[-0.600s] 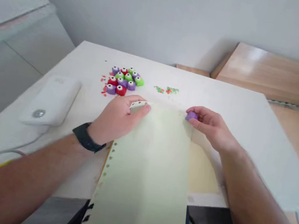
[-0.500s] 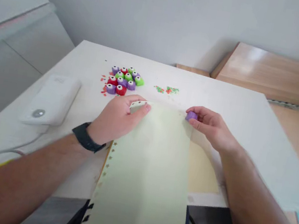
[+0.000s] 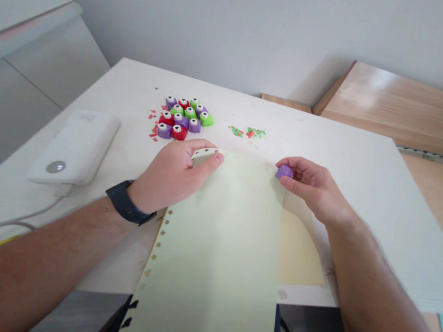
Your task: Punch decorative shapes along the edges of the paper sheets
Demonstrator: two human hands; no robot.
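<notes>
A pale green sheet of paper reaches from the table over its front edge, with star and heart holes along its left and bottom borders and a few at the top left. My left hand grips its top left corner, thumb on top and fingers beneath. At the top right corner, my right hand pinches a purple craft punch between thumb and fingers. Whether the paper's edge sits inside the punch I cannot tell. Under the green sheet lies a yellowish sheet.
Several red, green and purple punches stand grouped behind my left hand, with red paper bits beside them. Small green and red cutouts lie further right. A white power bank with a cable is on the left of the white table.
Both hands, the paper and the purple punch stay in nearly the same place. Only a slight shift of the camera's view shows.
</notes>
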